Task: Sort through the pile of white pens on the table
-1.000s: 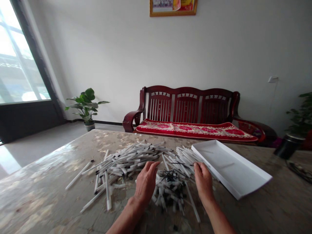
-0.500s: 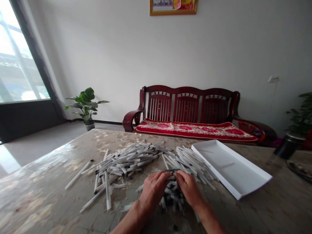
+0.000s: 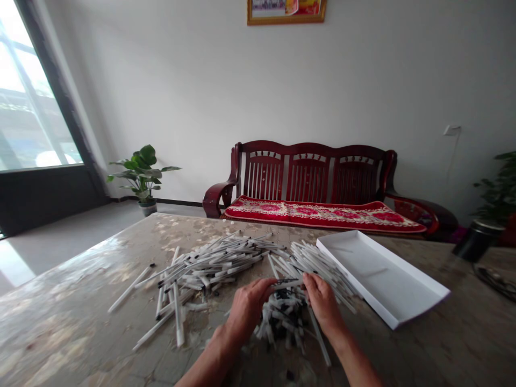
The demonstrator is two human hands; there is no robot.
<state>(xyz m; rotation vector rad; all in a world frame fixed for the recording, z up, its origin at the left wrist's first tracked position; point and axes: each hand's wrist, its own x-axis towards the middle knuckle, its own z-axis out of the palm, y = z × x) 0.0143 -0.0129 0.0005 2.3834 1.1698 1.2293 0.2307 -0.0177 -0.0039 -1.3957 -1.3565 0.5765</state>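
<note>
My left hand [image 3: 250, 302] and my right hand [image 3: 321, 302] are raised over the near side of the table, fingers closed. Between them stretches a slim pen-like stick [image 3: 288, 283], pale with a dark strip, and each hand pinches one end. Whether it is one piece or two lying together, I cannot tell. Below it lies a heap of short black and translucent pieces [image 3: 282, 320], partly behind my hands. A white tube [image 3: 320, 338] lies slanted beside my right wrist.
A large loose pile of white sticks with black tips [image 3: 217, 258] spreads left of centre. More white tubes [image 3: 318, 269] lie beside a shallow white box [image 3: 403, 285] on the right, which holds a stick or two. A red wooden bench [image 3: 310, 183] stands behind the table [image 3: 80, 301].
My hands have moved apart, the right one shifting right and the left slightly left. More of the stick between them and of the heap below now shows.
</note>
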